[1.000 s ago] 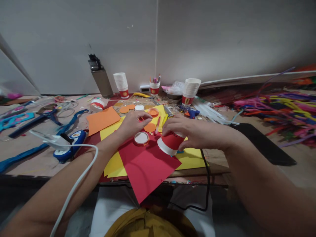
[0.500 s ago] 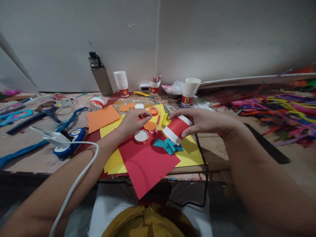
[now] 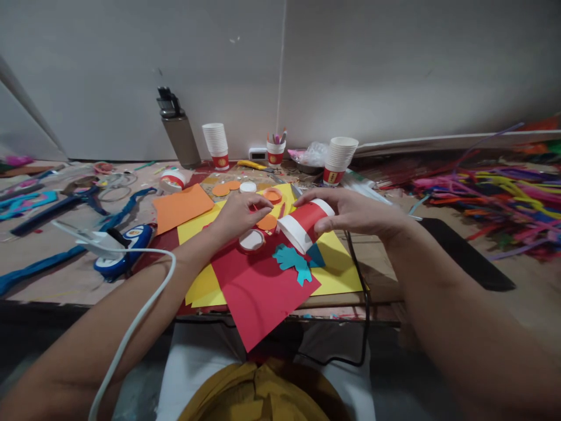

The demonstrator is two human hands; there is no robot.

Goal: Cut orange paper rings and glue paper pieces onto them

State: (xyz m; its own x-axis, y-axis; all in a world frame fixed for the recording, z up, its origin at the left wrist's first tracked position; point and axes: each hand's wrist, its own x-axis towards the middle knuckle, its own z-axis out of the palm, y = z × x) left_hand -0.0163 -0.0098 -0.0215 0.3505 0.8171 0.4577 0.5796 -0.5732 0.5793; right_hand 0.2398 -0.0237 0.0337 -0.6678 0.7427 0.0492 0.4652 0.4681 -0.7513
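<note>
My right hand (image 3: pixel 350 211) grips a red and white paper cup (image 3: pixel 309 221) from the side. The cup is tilted, its lower end pointing down to the left. My left hand (image 3: pixel 241 215) is closed in a pinch, fingertips toward the cup but apart from it; anything between them is too small to make out. Below the cup lie turquoise paper cutouts (image 3: pixel 294 262), partly on red paper (image 3: pixel 258 304) and partly on yellow paper (image 3: pixel 339 272). Near my left hand are a round white-topped piece (image 3: pixel 251 240), an orange paper disc (image 3: pixel 267 222) and an orange-filled ring (image 3: pixel 272 195).
At the back stand cup stacks (image 3: pixel 214 140) (image 3: pixel 342 158), a pen cup (image 3: pixel 276 153) and a bottle (image 3: pixel 180 137). A blue device (image 3: pixel 125 257) with a white cable (image 3: pixel 144 310) sits left. Orange paper (image 3: pixel 183 207) lies nearby; colourful pipe cleaners (image 3: pixel 504 199) pile up right.
My right hand has shifted the cup slightly left and turned it. The turquoise cutout beneath now lies more spread out and lower. My left hand has stayed nearly in place.
</note>
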